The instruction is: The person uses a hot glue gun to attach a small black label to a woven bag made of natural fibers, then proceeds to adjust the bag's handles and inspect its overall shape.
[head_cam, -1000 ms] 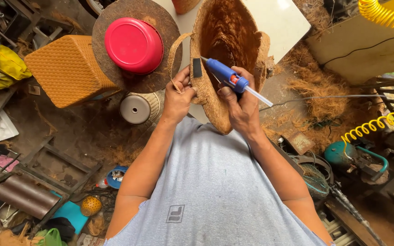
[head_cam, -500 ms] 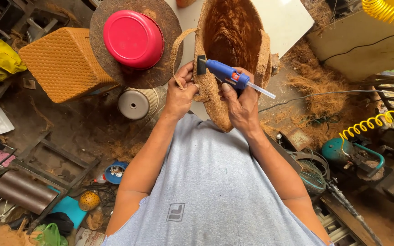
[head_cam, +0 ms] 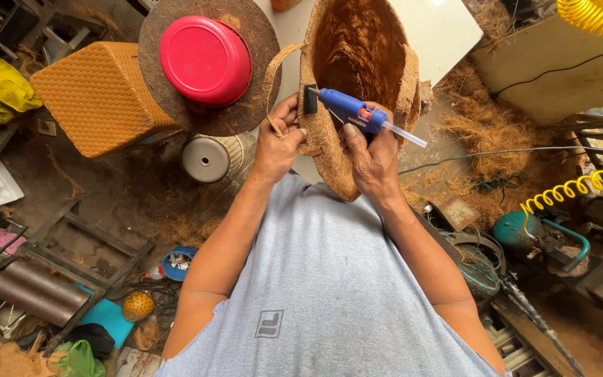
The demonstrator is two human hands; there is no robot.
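Note:
A brown coconut-fibre basket [head_cam: 357,49] stands open-mouthed in front of me, resting against my chest. My right hand [head_cam: 370,155] grips a blue glue gun [head_cam: 349,110] whose black nozzle touches the basket's left rim. A clear glue stick pokes out of the gun's back end. My left hand [head_cam: 278,142] pinches the basket's left rim and a thin fibre strap [head_cam: 271,73] that loops up from it.
A red bowl [head_cam: 205,59] lies on a round fibre disc [head_cam: 246,112] over an orange woven box [head_cam: 95,94]. A grey spool [head_cam: 207,158] sits below them. A white board [head_cam: 437,31] lies behind the basket. Loose fibre, a yellow coiled hose [head_cam: 574,188] and tools lie at right.
The glue gun's nozzle has stayed at the basket's left rim while my hands shifted slightly. The view has tilted a little.

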